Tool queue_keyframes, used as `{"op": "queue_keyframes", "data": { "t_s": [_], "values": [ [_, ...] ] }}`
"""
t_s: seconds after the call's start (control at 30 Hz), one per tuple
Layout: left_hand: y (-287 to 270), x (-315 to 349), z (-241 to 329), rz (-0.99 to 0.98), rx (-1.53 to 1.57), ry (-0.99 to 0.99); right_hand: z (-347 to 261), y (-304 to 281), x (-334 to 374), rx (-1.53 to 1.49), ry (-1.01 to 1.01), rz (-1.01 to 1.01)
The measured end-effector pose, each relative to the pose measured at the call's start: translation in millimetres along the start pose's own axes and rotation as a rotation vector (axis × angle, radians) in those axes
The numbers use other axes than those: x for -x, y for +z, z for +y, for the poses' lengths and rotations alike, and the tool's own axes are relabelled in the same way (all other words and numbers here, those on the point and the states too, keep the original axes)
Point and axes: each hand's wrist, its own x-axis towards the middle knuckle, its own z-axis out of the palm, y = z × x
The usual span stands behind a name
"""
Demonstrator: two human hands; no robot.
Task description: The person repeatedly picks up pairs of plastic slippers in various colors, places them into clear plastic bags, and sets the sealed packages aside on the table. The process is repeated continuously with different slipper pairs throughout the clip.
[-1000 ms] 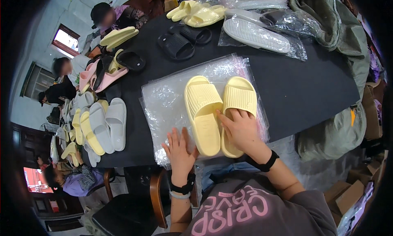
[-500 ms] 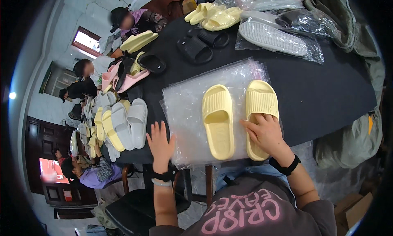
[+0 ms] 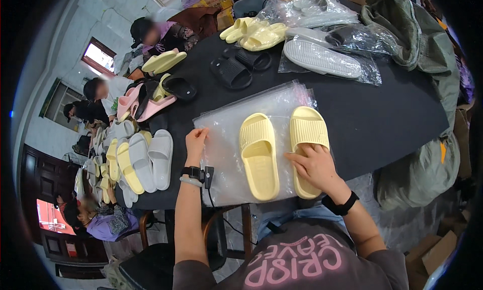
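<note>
A stack of clear plastic bags (image 3: 221, 139) lies on the black table in front of me. Two yellow slippers rest on it side by side, toes pointing away: a left one (image 3: 259, 159) and a right one (image 3: 308, 125). My right hand (image 3: 314, 167) is over the right slipper, its fingertips tucked under the ribbed strap and its thumb toward the other slipper. At the left edge of the stack, my left hand (image 3: 197, 141) is closed in a pinch on a plastic bag's edge. The grip itself is partly hidden by the fingers.
Grey slippers (image 3: 161, 159) and yellow ones line the table's left side, with pink slippers (image 3: 151, 106) behind. Black slippers (image 3: 231, 72) and a bagged white slipper (image 3: 322, 58) lie farther back. Several people sit along the left. A grey-green sack (image 3: 422, 169) stands at right.
My left hand has gone from spread fingers to a pinch, moving up to the bags' left edge. The right hand stays at the slipper. The whole view has shifted slightly.
</note>
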Motion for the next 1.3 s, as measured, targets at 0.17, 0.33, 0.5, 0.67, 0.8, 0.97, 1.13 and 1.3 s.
{"op": "queue_keyframes", "data": {
  "t_s": [0.17, 0.33, 0.5, 0.67, 0.8, 0.97, 1.13, 1.3],
  "values": [
    [-23, 16, 11, -0.063, -0.335, 0.192, -1, 0, 0, -0.002, 0.014, -0.028],
    [-42, 110, 65, -0.404, -0.685, 0.544, -1, -1, 1, 0.019, -0.011, -0.009],
    [-34, 175, 72, -0.364, -0.926, 0.212, -14, -12, -8, 0.032, -0.018, 0.013],
    [-33, 171, 9, -0.265, -0.623, 0.256, -50, -16, -34, -0.002, -0.067, -0.018],
    [-29, 153, 23, -0.26, -0.423, 0.239, -62, 18, -47, -0.122, -0.003, -0.066],
    [-31, 154, 20, -0.225, -0.488, 0.304, -60, -1, -26, -0.309, -0.04, -0.058],
    [-30, 160, 17, -0.151, -0.88, 0.353, -19, -4, 31, -0.269, 0.08, -0.013],
    [-26, 160, -5, -0.185, -0.836, 0.274, -2, 3, 53, -0.093, 0.139, -0.079]
  ]
}}
